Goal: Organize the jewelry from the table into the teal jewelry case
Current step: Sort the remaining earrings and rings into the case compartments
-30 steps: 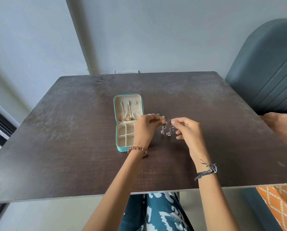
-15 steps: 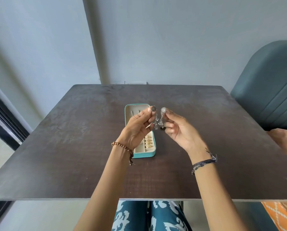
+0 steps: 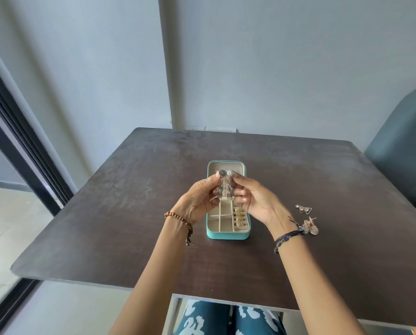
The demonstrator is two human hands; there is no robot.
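Observation:
The teal jewelry case [image 3: 226,236] lies open at the middle of the dark table [image 3: 129,213], its cream compartments showing and several gold rings [image 3: 238,216] in the right-hand slots. Above it my left hand [image 3: 197,201] pinches one silver dangling earring [image 3: 222,174] by its round top. My right hand [image 3: 255,199] pinches the matching earring [image 3: 230,173] beside it. The two earrings hang side by side over the case, partly hiding its lid. Right of my right wrist on the table lie triangular earrings [image 3: 304,209] and a filigree earring pair [image 3: 310,227].
A teal padded chair [image 3: 405,151] stands at the table's right side. A dark door frame [image 3: 16,151] runs down the left. The grey wall rises behind the table's far edge.
The view tilted up and shifted, so the table sits lower in frame. Both hands rose over the case and brought the two earrings close together, side by side.

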